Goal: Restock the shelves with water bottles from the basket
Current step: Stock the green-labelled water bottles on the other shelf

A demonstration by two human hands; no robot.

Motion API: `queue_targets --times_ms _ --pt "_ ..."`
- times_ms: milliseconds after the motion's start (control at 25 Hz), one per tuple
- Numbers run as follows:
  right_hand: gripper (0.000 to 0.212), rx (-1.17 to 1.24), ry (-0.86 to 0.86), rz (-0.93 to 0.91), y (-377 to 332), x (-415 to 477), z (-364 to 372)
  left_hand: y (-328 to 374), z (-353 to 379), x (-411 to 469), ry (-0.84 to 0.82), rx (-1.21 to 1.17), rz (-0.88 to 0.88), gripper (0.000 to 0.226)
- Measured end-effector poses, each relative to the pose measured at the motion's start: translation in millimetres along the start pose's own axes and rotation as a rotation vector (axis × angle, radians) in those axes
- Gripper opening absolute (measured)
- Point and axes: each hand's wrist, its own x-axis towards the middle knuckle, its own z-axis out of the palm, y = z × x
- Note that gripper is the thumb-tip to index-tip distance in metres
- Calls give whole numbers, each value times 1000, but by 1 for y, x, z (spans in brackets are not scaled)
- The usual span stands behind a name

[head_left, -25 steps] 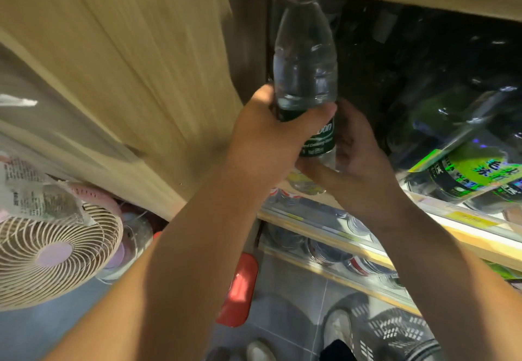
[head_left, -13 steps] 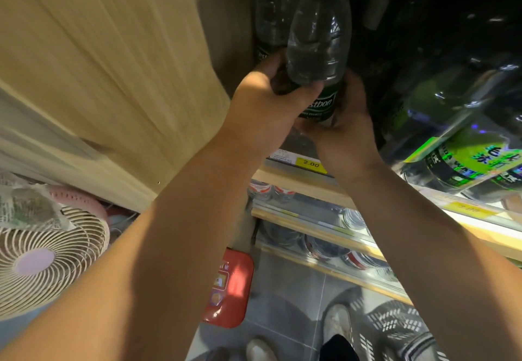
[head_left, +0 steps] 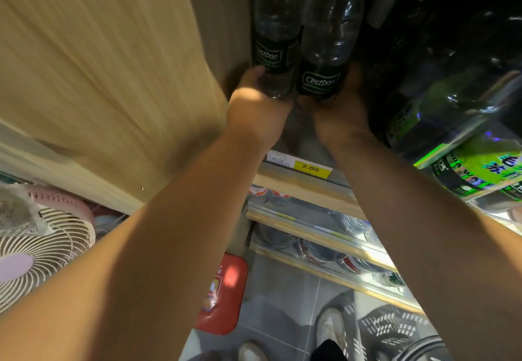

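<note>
Observations from my remote station, head view.

1. A wooden side panel [head_left: 99, 78] fills the frame from 9 to 11 o'clock.
2. The shelf [head_left: 305, 188] runs from centre toward 4 o'clock. Lower tiers below it carry more bottled stock.
3. Green-labelled bottles [head_left: 480, 163] lie tilted at 3 o'clock, just beside the right forearm.
4. A pale fan [head_left: 39, 247] sits at 8 o'clock, partly under plastic wrap.
5. The basket [head_left: 395, 329], dark and perforated, stands on the floor at 5 o'clock beside a shoe [head_left: 333, 329]. I cannot make out its contents.
6. The task items, two clear water bottles with dark labels, stand upright at 12 o'clock on the shelf's far end. The corner bottle [head_left: 274, 30] is against the side panel. The second bottle [head_left: 327, 36] touches it on the 3 o'clock side.
7. The left hand [head_left: 254, 109] is at the corner bottle's base, its thumb curled round the lower body. I cannot see the other fingers.
8. The right hand [head_left: 339, 115] cups the base of the second bottle, fingers curled up its 3 o'clock side.
9. A red flat item [head_left: 223, 293] lies on the floor tiles at 6 o'clock.
10. A yellow price tag [head_left: 310, 168] reading 2.00 is fixed to the shelf edge, between the two wrists.
</note>
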Motion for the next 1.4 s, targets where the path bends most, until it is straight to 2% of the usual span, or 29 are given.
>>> queue_targets --times_ms 200,360,480,720,960,1160,1240,1320,1400 --pt "87 6 12 -10 2 11 12 -5 13 18 -8 45 40 57" --pt "82 -25 50 5 -1 17 15 -7 15 20 -83 64 60 54" --pt "76 -54 68 -2 -2 20 16 -7 17 25 -109 152 149 50" --pt "75 -88 86 -3 -3 26 18 -14 25 36 -90 110 146 43" --pt "69 -189 88 -20 3 25 13 -16 25 40 -58 45 121 53" --pt "72 -171 88 -8 1 28 13 -4 19 33 -145 6 125 51" --pt "68 -163 72 14 -4 24 12 0 12 30 -184 129 135 57" --pt "67 -186 48 28 -9 21 11 2 3 21 -118 444 203 59" --pt "64 -284 -44 40 -15 11 6 7 -7 8 -116 619 264 58"
